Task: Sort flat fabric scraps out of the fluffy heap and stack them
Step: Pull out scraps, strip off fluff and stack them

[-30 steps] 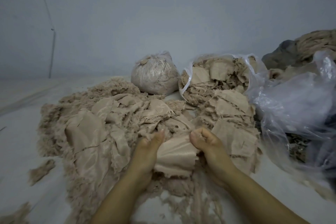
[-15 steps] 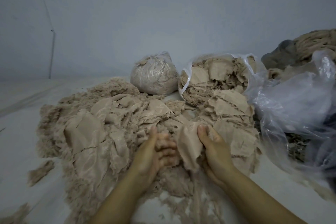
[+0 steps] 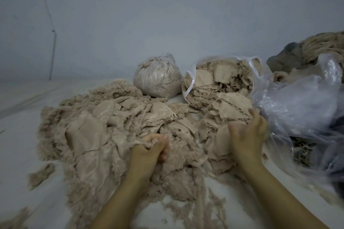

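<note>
The fluffy heap (image 3: 96, 135) sprawls over the pale floor (image 3: 22, 135), a beige mass of fuzzy fibre with smooth flat scraps (image 3: 87, 135) lying across its top and left side. The left hand (image 3: 149, 150) is sunk into the fluff near the middle of the heap, its fingers curled shut around a tuft of fibre. At about two o'clock from it, the right hand (image 3: 247, 135) rests palm down on the stack of flat scraps (image 3: 229, 109); it is blurred, so I cannot tell whether the fingers are pinching a piece or only pressing on the stack. That stack sits at the heap's right edge, just in front of an open clear bag (image 3: 219, 82) stuffed with more flat pieces. At eleven o'clock from that bag stands a tied bag (image 3: 158, 80) packed with fluff. To the right, at three o'clock from the stack, a loose crumpled plastic sheet (image 3: 297, 109) touches the stack's edge. A small clump (image 3: 41, 174) of fibre lies apart at the heap's left.
</note>
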